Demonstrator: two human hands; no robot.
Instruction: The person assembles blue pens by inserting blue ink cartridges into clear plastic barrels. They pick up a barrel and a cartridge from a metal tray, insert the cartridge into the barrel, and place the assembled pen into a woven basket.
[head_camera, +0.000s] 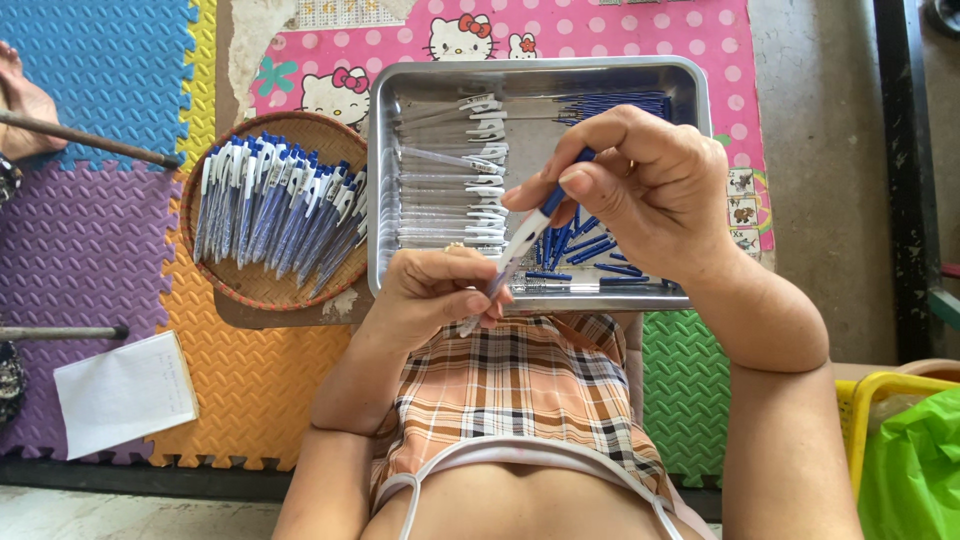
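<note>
Nearest to me was the plaid cloth (520, 390) over the lap, and just above it the two hands met on a single pen (520, 240).

Going from the left: the foam mats (90, 230) carried a white sheet of paper (125, 392), and a round woven basket (262, 285) held a fan of finished blue-and-white pens (275, 205), all lying roughly parallel with their tips toward me. Beside it, touching or nearly so, stood the steel tray (385, 200), with a stack of clear barrels (445, 185) on its left side and loose blue parts (590, 250) toward its right and near edge.

My left hand (435, 290) was curled low, fingers closed round the pen's lower end, knuckles up, hovering over the tray's near rim. The pen ran up and to the right from that grip, its long axis tilted on a diagonal, white body below and blue tip above. My right hand (640, 180) came in from the right and higher, wrist bent downward, thumb and forefinger pinched on the blue upper end. Both hands were thus clamped on the same pen, the right nearer its blue end and the left nearer its lower end. It sat in the air above the tray's front edge, not resting on anything.
</note>
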